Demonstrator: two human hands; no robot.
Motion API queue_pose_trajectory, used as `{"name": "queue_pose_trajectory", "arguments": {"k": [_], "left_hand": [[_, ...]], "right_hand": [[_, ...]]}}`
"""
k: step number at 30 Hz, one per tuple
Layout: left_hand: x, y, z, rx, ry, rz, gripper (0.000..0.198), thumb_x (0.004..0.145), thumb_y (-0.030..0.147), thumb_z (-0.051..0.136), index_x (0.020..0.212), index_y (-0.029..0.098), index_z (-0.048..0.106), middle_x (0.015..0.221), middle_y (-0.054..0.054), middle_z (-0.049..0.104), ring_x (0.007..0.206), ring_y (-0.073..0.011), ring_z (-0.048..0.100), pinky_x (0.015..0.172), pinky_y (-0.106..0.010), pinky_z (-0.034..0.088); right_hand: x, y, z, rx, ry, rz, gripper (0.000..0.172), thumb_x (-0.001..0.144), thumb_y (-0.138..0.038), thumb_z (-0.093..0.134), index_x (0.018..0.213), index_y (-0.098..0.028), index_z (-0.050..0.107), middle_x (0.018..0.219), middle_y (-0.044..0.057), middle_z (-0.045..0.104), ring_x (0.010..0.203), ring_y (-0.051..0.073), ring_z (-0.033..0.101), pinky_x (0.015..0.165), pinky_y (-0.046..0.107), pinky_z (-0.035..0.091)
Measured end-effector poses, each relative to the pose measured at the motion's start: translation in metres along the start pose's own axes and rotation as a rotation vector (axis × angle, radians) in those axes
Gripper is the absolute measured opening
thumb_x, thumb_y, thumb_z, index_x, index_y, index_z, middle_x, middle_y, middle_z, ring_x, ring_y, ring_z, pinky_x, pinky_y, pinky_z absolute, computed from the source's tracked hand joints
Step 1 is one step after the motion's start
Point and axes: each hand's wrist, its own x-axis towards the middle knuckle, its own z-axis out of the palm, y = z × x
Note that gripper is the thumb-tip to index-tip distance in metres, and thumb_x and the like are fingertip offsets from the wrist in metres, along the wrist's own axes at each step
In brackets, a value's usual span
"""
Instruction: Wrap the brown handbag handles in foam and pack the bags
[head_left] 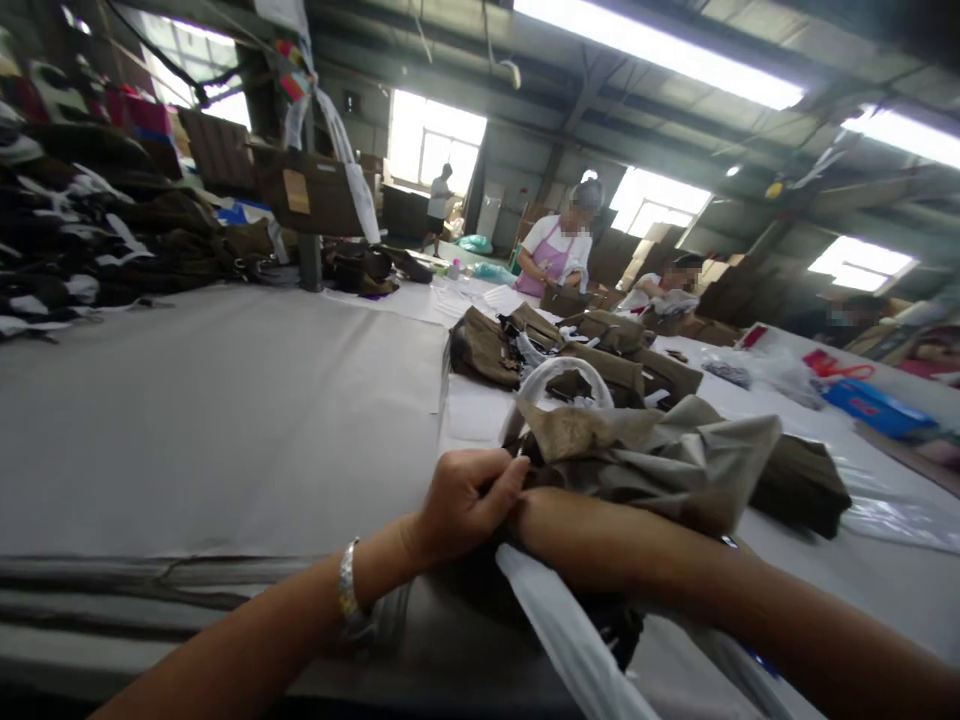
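Observation:
A dark olive-brown fabric bag (660,470) lies on the white table right in front of me, its pale lining partly turned out. My left hand (472,500) is closed on the dark edge of this bag, thumb pressed against the fingers. My right forearm (637,545) reaches in from the right; its hand is hidden among the fabric behind my left hand, so its fingers do not show. One white-wrapped handle (596,380) arches above the bag. Another white-wrapped strap (562,630) hangs toward me below my arms.
More brown bags (600,350) lie just beyond. A dark heap of bags (135,230) is at the left, beside a post (309,262). A blue container (877,405) and clear plastic (780,375) are on the right. A co-worker in a pink apron (553,250) stands across the table.

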Motion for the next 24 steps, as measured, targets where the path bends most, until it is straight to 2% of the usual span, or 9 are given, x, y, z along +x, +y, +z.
{"name": "queue_pose_trajectory", "arguments": {"k": [2, 5, 7, 8, 11, 14, 17, 19, 24], "left_hand": [[0.007, 0.004, -0.009, 0.131, -0.042, -0.081, 0.045, 0.098, 0.034, 0.047, 0.058, 0.016, 0.053, 0.051, 0.004, 0.050, 0.048, -0.0077, 0.044, 0.050, -0.020, 0.033], [0.023, 0.020, -0.015, 0.263, -0.159, -0.134, 0.029, 0.095, 0.038, 0.056, 0.081, 0.017, 0.069, 0.066, 0.001, 0.066, 0.059, -0.0112, 0.059, 0.057, -0.020, 0.042], [0.035, 0.036, -0.012, 0.244, -0.251, -0.120, 0.031, 0.093, 0.043, 0.060, 0.111, 0.019, 0.070, 0.096, -0.004, 0.076, 0.082, -0.0174, 0.071, 0.069, -0.023, 0.051], [0.041, 0.044, -0.007, 0.222, -0.302, -0.089, 0.040, 0.092, 0.046, 0.061, 0.122, 0.020, 0.066, 0.111, -0.007, 0.075, 0.095, -0.0212, 0.072, 0.076, -0.026, 0.054], [0.056, 0.063, 0.016, 0.190, -0.448, 0.020, 0.062, 0.088, 0.052, 0.064, 0.139, 0.019, 0.055, 0.136, -0.012, 0.064, 0.123, -0.0320, 0.062, 0.096, -0.037, 0.054], [0.061, 0.067, 0.050, 0.231, -0.563, 0.020, 0.083, 0.084, 0.058, 0.066, 0.152, 0.020, 0.037, 0.153, -0.017, 0.046, 0.141, -0.0384, 0.042, 0.111, -0.051, 0.043], [0.060, 0.058, 0.081, 0.303, -0.590, -0.042, 0.105, 0.077, 0.054, 0.075, 0.159, 0.021, 0.018, 0.160, -0.021, 0.031, 0.147, -0.0399, 0.030, 0.115, -0.057, 0.036], [0.058, 0.051, 0.092, 0.316, -0.561, -0.027, 0.098, 0.080, 0.041, 0.074, 0.158, 0.021, 0.019, 0.159, -0.019, 0.035, 0.147, -0.0368, 0.033, 0.116, -0.055, 0.035], [0.058, 0.041, 0.077, 0.233, -0.525, 0.019, 0.076, 0.082, 0.011, 0.057, 0.154, 0.021, 0.032, 0.146, -0.009, 0.056, 0.138, -0.0275, 0.049, 0.117, -0.046, 0.038]], "right_hand": [[-0.032, -0.020, -0.029, -0.131, -0.075, -0.119, 0.043, 0.088, -0.002, 0.049, 0.122, -0.020, 0.069, 0.121, 0.006, 0.071, 0.113, 0.019, 0.066, 0.105, 0.028, 0.050], [-0.100, -0.030, -0.050, -0.451, 0.560, -0.006, 0.046, 0.093, -0.007, 0.051, 0.131, -0.032, 0.062, 0.130, 0.001, 0.067, 0.119, 0.016, 0.063, 0.105, 0.026, 0.048], [-0.143, -0.018, -0.044, -0.592, 0.979, 0.291, 0.038, 0.095, -0.019, 0.056, 0.130, -0.034, 0.063, 0.131, 0.003, 0.065, 0.123, 0.022, 0.061, 0.109, 0.037, 0.046], [-0.159, -0.007, -0.036, -0.568, 1.050, 0.464, 0.036, 0.096, -0.027, 0.056, 0.131, -0.031, 0.062, 0.133, 0.006, 0.064, 0.124, 0.027, 0.060, 0.109, 0.043, 0.046], [-0.180, 0.031, -0.001, -0.142, 0.842, 0.785, 0.049, 0.097, -0.049, 0.051, 0.135, -0.020, 0.060, 0.120, 0.013, 0.070, 0.100, 0.031, 0.072, 0.089, 0.047, 0.057], [-0.167, 0.051, 0.032, 0.311, 0.709, 0.663, 0.047, 0.095, -0.051, 0.051, 0.124, -0.018, 0.066, 0.110, 0.011, 0.074, 0.099, 0.029, 0.072, 0.085, 0.040, 0.058], [-0.144, 0.048, 0.053, 0.529, 0.822, 0.522, 0.036, 0.091, -0.044, 0.060, 0.114, -0.018, 0.067, 0.108, 0.009, 0.075, 0.098, 0.026, 0.071, 0.084, 0.036, 0.058], [-0.133, 0.042, 0.060, 0.554, 0.907, 0.507, 0.028, 0.086, -0.032, 0.064, 0.110, -0.018, 0.067, 0.105, 0.007, 0.075, 0.094, 0.024, 0.071, 0.084, 0.036, 0.057], [-0.130, 0.040, 0.068, 0.771, 1.097, 0.469, 0.049, 0.081, -0.025, 0.064, 0.129, -0.021, 0.056, 0.101, 0.005, 0.074, 0.091, 0.021, 0.070, 0.079, 0.033, 0.055]]}}
